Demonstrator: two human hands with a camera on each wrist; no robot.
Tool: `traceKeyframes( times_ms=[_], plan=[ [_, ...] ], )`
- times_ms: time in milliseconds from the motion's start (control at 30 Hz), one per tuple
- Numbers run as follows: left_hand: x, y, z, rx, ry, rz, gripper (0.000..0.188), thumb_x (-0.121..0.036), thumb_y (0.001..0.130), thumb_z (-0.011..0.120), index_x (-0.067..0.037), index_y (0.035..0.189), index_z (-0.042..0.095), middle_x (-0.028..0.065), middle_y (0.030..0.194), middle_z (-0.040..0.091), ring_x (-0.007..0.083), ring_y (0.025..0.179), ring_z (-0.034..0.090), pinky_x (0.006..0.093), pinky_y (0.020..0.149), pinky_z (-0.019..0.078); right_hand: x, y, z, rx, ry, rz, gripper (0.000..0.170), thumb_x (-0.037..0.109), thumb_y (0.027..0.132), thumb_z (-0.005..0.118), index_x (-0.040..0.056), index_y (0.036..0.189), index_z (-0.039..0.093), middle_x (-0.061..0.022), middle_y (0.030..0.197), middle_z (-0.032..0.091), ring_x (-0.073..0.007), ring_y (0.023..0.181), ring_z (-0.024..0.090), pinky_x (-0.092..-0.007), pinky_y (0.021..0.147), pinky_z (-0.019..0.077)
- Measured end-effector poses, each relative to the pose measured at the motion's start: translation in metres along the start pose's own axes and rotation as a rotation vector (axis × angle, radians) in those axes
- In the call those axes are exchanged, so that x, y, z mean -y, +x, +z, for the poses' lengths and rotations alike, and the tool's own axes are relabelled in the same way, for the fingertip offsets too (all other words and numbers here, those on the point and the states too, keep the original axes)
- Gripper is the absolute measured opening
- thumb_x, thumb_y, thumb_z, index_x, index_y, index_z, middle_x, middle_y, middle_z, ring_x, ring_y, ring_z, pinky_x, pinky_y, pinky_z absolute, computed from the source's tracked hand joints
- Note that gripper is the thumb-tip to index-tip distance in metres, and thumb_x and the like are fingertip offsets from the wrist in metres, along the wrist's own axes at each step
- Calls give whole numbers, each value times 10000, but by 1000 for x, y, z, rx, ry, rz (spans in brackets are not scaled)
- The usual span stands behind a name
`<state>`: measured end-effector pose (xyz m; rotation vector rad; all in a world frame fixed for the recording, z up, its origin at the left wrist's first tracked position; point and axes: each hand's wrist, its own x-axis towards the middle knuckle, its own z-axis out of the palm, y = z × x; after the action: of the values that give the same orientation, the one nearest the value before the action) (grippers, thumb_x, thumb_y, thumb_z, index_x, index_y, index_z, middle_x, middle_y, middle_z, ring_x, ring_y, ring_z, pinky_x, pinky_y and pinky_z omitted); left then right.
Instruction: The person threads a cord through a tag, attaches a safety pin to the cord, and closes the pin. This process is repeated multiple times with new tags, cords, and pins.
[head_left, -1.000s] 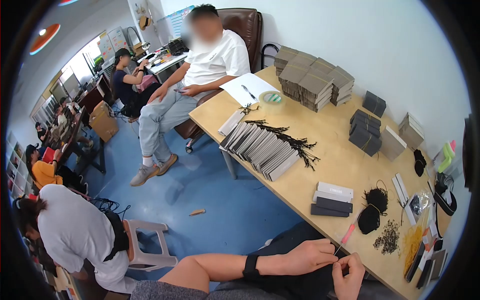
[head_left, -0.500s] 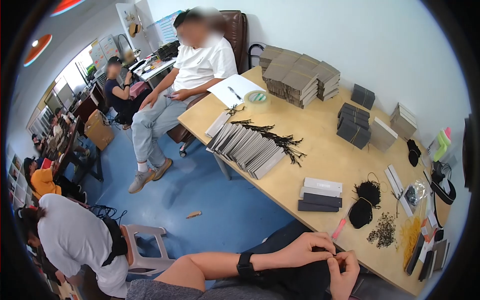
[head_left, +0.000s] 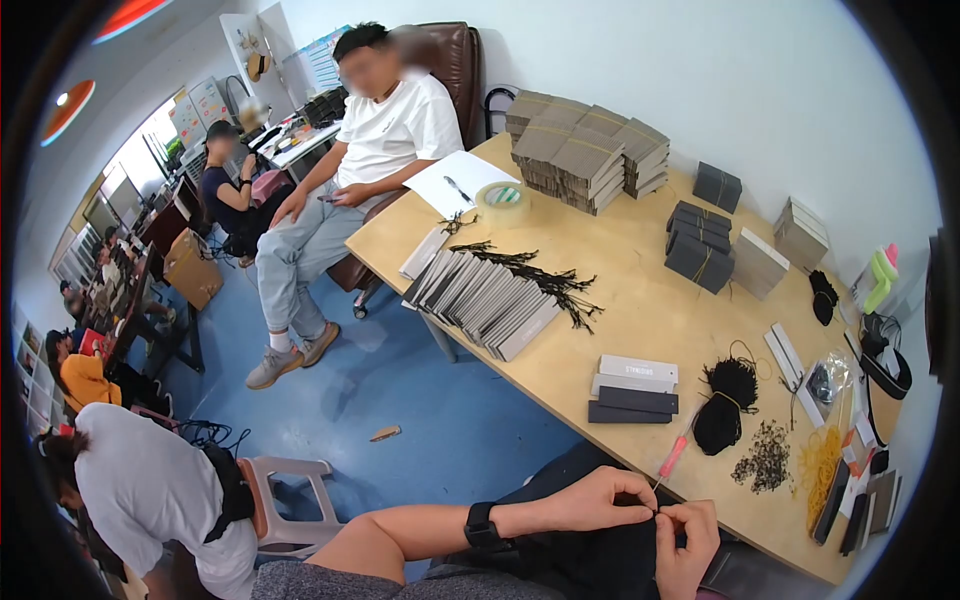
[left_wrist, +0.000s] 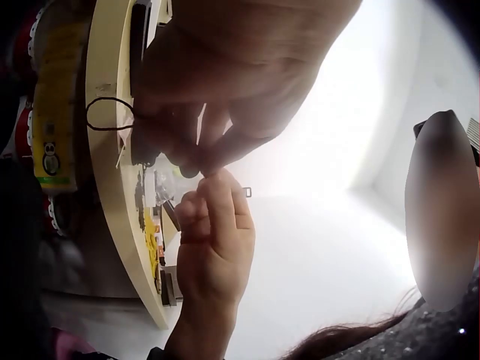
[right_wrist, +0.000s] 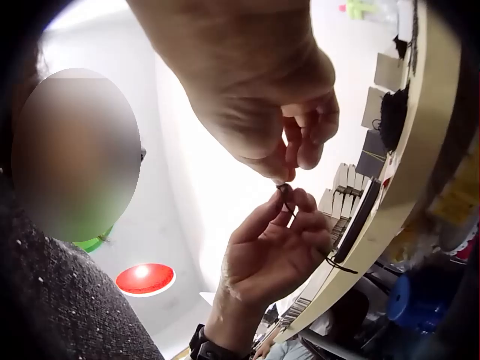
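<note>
My left hand [head_left: 590, 500], with a dark band on its wrist, pinches a thin black cord [right_wrist: 291, 208]. A loop of cord [left_wrist: 110, 112] sticks out past that hand in the left wrist view. Thumb and fingertips of my right hand [head_left: 688, 545] pinch at the same spot, where a tiny dark piece [right_wrist: 282, 187] shows between both hands' fingertips. Its kind is hidden by the fingers. Both hands are above my lap by the table edge. Just beyond them lies a pink-handled tool [head_left: 672, 458] with a thin metal shaft.
On the wooden table [head_left: 560, 400] lie a bundle of black cords [head_left: 720, 410], small dark fittings [head_left: 763, 455], grey and dark tags [head_left: 634, 390], a row of tags with black strings [head_left: 485, 305] and stacked grey blocks [head_left: 575, 150]. A person [head_left: 390, 130] sits beyond the table.
The head view has shifted, so the table appears further left. My left fingers have straightened somewhat from a tighter curl, while both hands' fingertips stay together.
</note>
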<state>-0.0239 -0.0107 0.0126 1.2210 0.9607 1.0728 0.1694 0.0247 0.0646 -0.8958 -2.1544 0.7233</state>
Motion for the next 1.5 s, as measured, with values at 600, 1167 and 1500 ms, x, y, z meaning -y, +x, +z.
traceKeyframes(
  times_ms=[600, 1167, 1500],
  plan=[
    [1, 2, -6, 67, 47, -37, 218, -178, 980, 646, 24, 1062, 657, 55, 933, 652, 107, 900, 576, 290, 833, 474, -7, 4, -2, 5, -145, -177, 177, -45, 867, 695, 11, 1035, 684, -164, 984, 624, -345, 912, 629, -393, 788, 520],
    [-2, 2, -9, 120, -86, -194, 221, -179, 966, 669, 31, 1029, 696, 43, 879, 699, 92, 844, 617, 255, 791, 490, -18, 3, 4, 50, -167, -266, 217, -43, 709, 744, 38, 896, 671, -72, 855, 611, -271, 780, 570, -382, 695, 435],
    [7, -1, 2, -75, 303, 27, 176, -157, 880, 689, 5, 943, 715, 130, 847, 696, 267, 778, 665, 347, 709, 509, -23, 1, 13, 65, -239, -294, 208, 7, 698, 746, 45, 874, 642, -75, 815, 603, -278, 777, 589, -396, 700, 435]
  ],
)
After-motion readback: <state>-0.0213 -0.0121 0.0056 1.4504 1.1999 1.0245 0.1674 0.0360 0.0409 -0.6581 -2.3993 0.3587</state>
